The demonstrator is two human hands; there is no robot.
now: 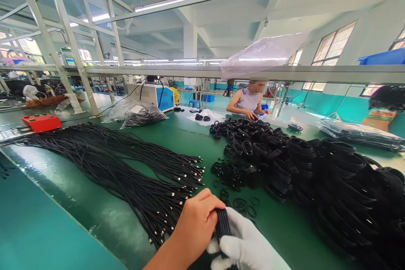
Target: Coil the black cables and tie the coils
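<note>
My bare left hand (193,224) is closed round a coiled black cable (223,224) low in the middle of the view. My right hand (248,247), in a white glove, grips the same coil from the right and below. Just left of my hands a long bundle of straight black cables (126,168) with metal plug ends lies across the green table (104,215). Small black rings (242,207) are scattered just beyond my hands. A big pile of coiled black cables (319,177) fills the right side.
A co-worker (249,100) sits at the far side, hands on the coils. An orange control box (41,122) stands at the left, a blue-and-white machine (155,95) and bagged cables (139,114) at the back. More bags (357,133) lie far right.
</note>
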